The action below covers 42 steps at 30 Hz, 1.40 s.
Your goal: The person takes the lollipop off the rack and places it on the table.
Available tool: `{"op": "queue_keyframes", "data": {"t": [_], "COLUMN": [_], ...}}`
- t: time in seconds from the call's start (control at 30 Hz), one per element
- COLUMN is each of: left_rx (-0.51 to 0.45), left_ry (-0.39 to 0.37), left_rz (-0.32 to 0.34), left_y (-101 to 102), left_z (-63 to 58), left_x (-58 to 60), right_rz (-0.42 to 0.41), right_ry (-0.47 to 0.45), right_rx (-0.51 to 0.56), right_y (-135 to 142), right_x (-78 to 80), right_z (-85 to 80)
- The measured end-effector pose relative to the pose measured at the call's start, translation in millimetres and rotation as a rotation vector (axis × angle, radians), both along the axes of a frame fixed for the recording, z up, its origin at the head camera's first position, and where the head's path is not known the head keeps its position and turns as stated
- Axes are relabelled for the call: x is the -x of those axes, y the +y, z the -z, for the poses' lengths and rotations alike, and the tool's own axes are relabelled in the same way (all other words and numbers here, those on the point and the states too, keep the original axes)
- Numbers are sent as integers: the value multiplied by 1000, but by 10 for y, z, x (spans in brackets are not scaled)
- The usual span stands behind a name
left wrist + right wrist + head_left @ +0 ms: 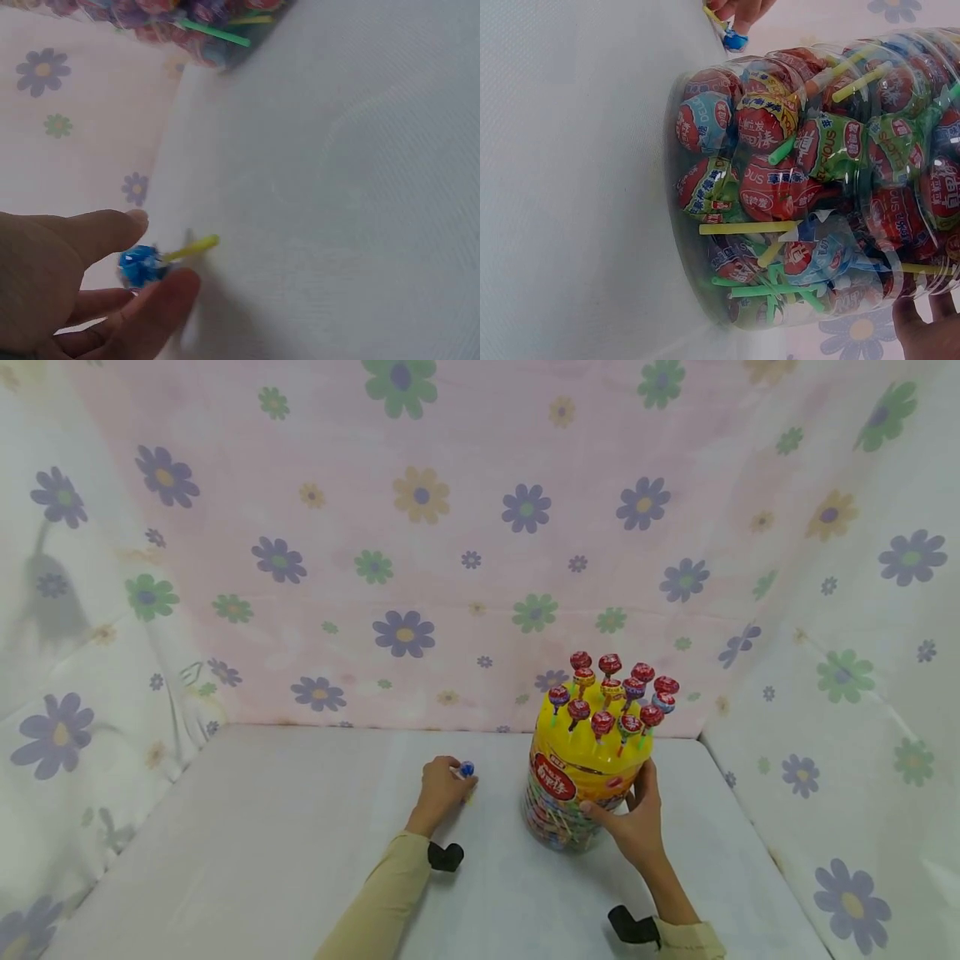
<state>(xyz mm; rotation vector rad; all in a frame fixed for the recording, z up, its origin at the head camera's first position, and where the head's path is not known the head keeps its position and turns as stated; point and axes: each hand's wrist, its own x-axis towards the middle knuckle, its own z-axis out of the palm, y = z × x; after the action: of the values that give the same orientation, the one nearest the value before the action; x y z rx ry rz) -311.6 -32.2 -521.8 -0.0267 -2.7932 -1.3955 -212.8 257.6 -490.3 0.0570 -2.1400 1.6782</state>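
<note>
A blue-wrapped lollipop (467, 769) with a yellow stick is between the thumb and fingers of my left hand (442, 787), just above the white table. In the left wrist view the lollipop's head (139, 266) lies against the fingers, its stick pointing right. To the right stands a clear plastic jar (551, 818) packed with wrapped lollipops. My right hand (637, 827) grips the jar's right side, thumb in front and fingers partly hidden behind. Several lollipops (602, 723) stand upright in the jar's yellow lid (555, 747). The right wrist view shows the jar's wall (682, 247) up close.
The white tabletop (285, 843) extends around the jar and both arms. Flower-patterned cloth (480, 527) hangs behind and along both sides. A black strap piece (446, 857) juts from the left wrist, and another (632, 927) from the right.
</note>
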Motion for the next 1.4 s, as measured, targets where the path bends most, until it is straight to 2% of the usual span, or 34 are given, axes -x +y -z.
{"op": "queue_keyframes", "data": {"t": [0.17,0.23,0.33,0.53,0.63,0.8,0.9,1.03,1.2,1.33,1.4], "left_rx": [67,70,48,-63,-122,-249,-333,-403,-414,-429,-440], "left_ry": [-5,32,134,322,394,499,537,598,665,676,666], "left_rz": [18,41,107,262,288,280,293,354,440,520,538], "left_y": [-5,-9,-2,91,166,299,366,436,528,613,649], "left_z": [-124,-177,-267,-500,-638,-840,-965,-1163,-1375,-1503,-1537], "left_x": [-40,-63,-105,-181,-232,-308,-367,-451,-555,-611,-632], "right_rz": [1,-1,-5,-9,-12,-13,-9,-14,-14,-11,-9], "right_ry": [1,1,1,13,20,7,-11,5,21,14,9], "right_rx": [-10,-10,1,2,-3,-4,-1,6,12,17,21], "right_y": [-7,-9,-10,-3,-1,1,6,-5,-13,-9,-5], "right_x": [-6,-9,-13,-11,-6,-2,-9,-2,-11,-12,-11], "right_z": [-14,-18,-17,-31,-37,-26,0,14,2,-8,-1]}}
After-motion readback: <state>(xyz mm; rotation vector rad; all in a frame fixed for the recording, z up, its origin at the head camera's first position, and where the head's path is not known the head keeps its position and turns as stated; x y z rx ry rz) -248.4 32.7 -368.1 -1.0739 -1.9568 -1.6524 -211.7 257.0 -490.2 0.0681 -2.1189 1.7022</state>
